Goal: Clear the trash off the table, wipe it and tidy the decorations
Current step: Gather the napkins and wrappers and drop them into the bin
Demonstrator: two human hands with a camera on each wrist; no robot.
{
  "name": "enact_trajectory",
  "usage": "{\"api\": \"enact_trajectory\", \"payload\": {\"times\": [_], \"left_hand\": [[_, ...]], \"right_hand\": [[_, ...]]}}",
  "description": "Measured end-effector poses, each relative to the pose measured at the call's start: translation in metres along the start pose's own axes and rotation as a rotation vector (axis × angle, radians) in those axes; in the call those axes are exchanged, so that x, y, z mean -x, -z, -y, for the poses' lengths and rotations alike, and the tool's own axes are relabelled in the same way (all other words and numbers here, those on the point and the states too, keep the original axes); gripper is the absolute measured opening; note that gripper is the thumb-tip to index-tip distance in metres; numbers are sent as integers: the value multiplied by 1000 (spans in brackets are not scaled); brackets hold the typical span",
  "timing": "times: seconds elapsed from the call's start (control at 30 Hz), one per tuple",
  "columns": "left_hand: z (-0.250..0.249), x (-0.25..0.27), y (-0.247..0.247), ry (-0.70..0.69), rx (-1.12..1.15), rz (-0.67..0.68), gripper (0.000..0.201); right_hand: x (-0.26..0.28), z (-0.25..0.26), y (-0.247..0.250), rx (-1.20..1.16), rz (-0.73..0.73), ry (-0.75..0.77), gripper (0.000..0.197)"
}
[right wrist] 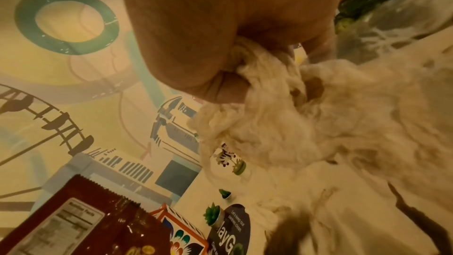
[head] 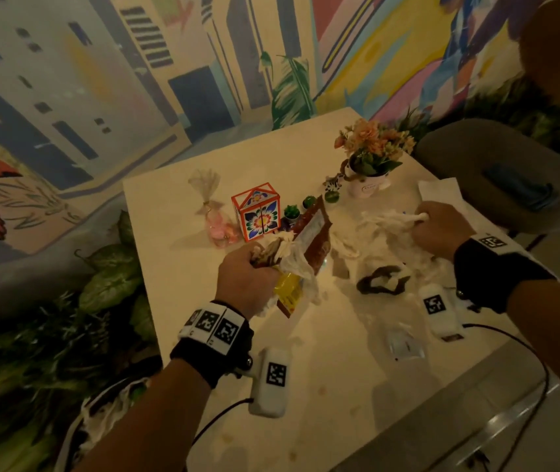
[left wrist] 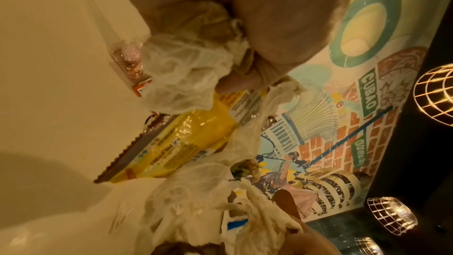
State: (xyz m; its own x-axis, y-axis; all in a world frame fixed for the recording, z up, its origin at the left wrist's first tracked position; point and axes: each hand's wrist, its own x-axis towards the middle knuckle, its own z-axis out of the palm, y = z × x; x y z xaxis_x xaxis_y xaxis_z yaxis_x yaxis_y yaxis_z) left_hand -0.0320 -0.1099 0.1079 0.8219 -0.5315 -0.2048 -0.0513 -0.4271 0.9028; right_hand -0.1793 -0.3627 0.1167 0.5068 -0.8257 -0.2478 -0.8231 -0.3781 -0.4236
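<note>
Head view: over the worktop (head: 176, 199), left hand (head: 246, 279) clenches crumpled tissue and a snack wrapper (head: 312, 243); right hand (head: 438, 229) grips tissue (head: 394, 218). Left wrist view: wrapper's yellow face. Right wrist view: its nutrition label; grip closed tight on tissue.

Ahead of my left hand (head: 246, 279) the painted house box (head: 257, 212), the pink candy bag (head: 215, 218) and the small cactus pots (head: 291, 212) crowd the middle of the table (head: 156, 212), with the flower pot (head: 370, 165) behind them. Between my hands lie crumpled tissues (head: 384, 247) and a dark scrap (head: 379, 284). The near stretch of tabletop toward me lies open, bar a flat clear wrapper (head: 403, 345).
</note>
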Motion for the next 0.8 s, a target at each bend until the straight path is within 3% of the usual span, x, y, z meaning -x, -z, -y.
{"api": "enact_trajectory", "payload": {"times": [0.1, 0.27, 0.37, 0.47, 0.57, 0.6, 0.7, 0.8], "left_hand": [[-3, -6, -2, 4, 35, -45, 18], [-8, -11, -10, -17, 68, -81, 27], [-12, -12, -8, -15, 103, -114, 16], [-13, -14, 2, -10, 178, -190, 30], [-14, -17, 16, -24, 257, -271, 21], [-12, -19, 20, -27, 277, -282, 13], [-3, -21, 24, -8, 266, -267, 24], [5, -17, 23, 20, 208, -261, 13]], "right_hand": [[-5, -1, 2, -27, -5, 44, 20], [-12, -1, 8, -7, -48, 134, 8], [-16, -1, 12, 10, -105, 205, 9], [-16, 1, 22, 0, -170, 276, 9], [-15, 6, 35, -27, -226, 337, 9], [-15, 9, 38, -45, -230, 352, 10], [-16, 13, 38, -73, -194, 373, 16], [-14, 12, 24, -59, -136, 346, 16]]}}
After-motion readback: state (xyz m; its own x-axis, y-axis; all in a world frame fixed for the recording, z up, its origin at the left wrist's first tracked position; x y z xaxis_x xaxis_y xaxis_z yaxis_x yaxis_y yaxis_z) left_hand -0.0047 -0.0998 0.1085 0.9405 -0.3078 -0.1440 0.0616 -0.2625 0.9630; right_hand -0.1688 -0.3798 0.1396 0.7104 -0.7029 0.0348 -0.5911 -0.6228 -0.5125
